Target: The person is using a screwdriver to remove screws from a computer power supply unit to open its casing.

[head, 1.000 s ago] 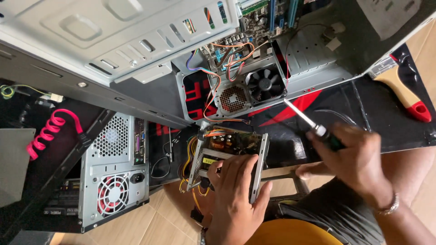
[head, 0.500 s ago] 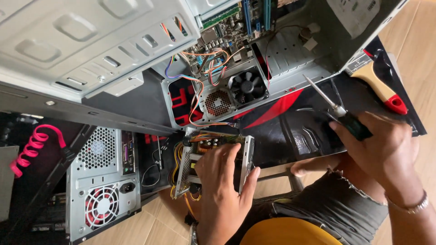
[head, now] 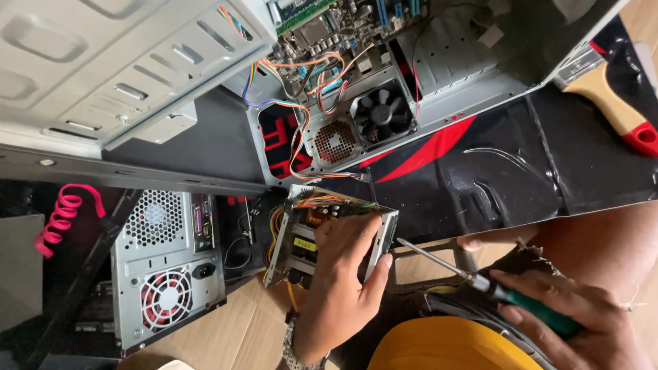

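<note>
My left hand (head: 340,277) grips an opened power supply unit (head: 306,229), a metal box with orange and yellow wires showing inside. My right hand (head: 572,318) holds a screwdriver (head: 493,288) with a green handle; its metal shaft points left toward the power supply's right side, the tip a short way from it. Above lies an open computer case (head: 439,96) with a black fan (head: 382,113), a round grille and bundles of coloured wires.
A second computer tower (head: 168,270) lies at the lower left, its red fan facing up. A pink coiled cable (head: 62,216) sits at far left. A brush with a wooden and red handle (head: 617,103) rests on the black and red mat (head: 480,171) at right.
My right hand has brought the screwdriver down and toward me, from over the black mat to beside the power supply. The left hand keeps its hold on the unit.
</note>
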